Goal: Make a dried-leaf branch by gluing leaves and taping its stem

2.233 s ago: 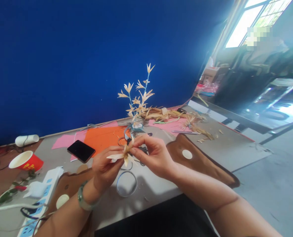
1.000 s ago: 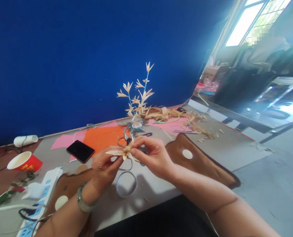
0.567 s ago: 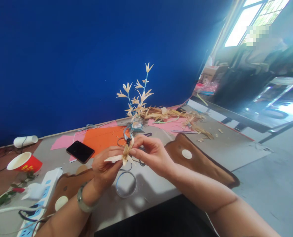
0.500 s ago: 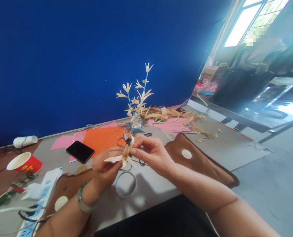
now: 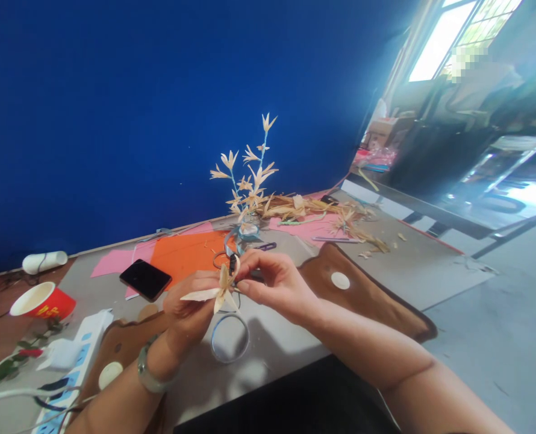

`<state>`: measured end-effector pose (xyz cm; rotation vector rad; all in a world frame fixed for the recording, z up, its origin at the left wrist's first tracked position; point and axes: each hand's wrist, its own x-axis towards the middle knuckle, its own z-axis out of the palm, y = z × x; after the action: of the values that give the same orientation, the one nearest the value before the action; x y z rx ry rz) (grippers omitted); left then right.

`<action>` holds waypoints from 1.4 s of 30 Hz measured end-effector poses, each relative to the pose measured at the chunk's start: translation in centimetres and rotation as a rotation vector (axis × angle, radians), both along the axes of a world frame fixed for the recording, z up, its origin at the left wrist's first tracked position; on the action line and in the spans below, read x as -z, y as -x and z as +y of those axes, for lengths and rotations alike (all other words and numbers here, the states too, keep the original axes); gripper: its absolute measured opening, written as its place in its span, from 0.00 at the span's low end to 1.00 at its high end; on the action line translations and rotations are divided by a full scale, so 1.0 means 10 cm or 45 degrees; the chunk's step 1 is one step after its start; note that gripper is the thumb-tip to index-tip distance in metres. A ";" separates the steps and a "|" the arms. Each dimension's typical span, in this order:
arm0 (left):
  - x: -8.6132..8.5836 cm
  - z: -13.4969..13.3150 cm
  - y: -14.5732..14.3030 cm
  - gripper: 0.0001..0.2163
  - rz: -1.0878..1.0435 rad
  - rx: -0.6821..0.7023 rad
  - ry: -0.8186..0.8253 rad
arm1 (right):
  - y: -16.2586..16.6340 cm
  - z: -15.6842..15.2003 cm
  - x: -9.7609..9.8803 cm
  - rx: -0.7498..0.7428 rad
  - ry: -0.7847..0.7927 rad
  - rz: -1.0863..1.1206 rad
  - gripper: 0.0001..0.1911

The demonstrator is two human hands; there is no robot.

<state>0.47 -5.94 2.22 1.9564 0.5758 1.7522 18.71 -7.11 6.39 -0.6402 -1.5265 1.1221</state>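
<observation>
A cream flower of dried husk-like petals is held over the near part of the table. My left hand is closed around its base, and a long pale petal lies across the fingers. From the other side, the thumb and forefinger of my right hand pinch at the flower's edge beside a curled petal. A small black piece shows just behind the petals; what it belongs to is hidden. Below the hands lies a round roll of tape. Behind them stands a spray of similar flowers on blue-wrapped stems.
Orange paper and a phone lie to the left. A red paper cup and a power strip stand farther left. Dried husks are heaped at the back. A brown cushion-like mat lies at right.
The flower has turned and shifted slightly left, its long petal now reaching farther left. My right fingertips have moved slightly down and left along its edge.
</observation>
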 end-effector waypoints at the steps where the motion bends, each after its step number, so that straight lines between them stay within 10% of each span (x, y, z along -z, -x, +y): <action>1: -0.01 0.00 -0.01 0.05 -0.009 -0.021 0.049 | 0.00 0.00 0.00 0.004 0.008 -0.003 0.09; 10: -0.10 0.08 -0.07 0.06 -0.404 0.041 0.626 | 0.00 0.06 -0.04 0.158 0.012 -0.141 0.09; 20: -0.14 0.26 -0.04 0.11 -0.660 0.214 0.715 | -0.17 0.44 0.15 0.184 0.166 -0.415 0.07; 30: -0.10 0.18 -0.13 0.11 -0.640 0.245 0.758 | 0.27 0.19 0.16 -0.012 0.213 0.146 0.17; 42: -0.22 0.15 -0.09 0.11 -0.799 0.207 0.926 | 0.08 0.28 0.00 0.264 0.053 0.195 0.07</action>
<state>1.33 -4.40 4.45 0.8797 0.6680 1.6141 17.94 -4.33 6.42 -0.7080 -1.2786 1.0225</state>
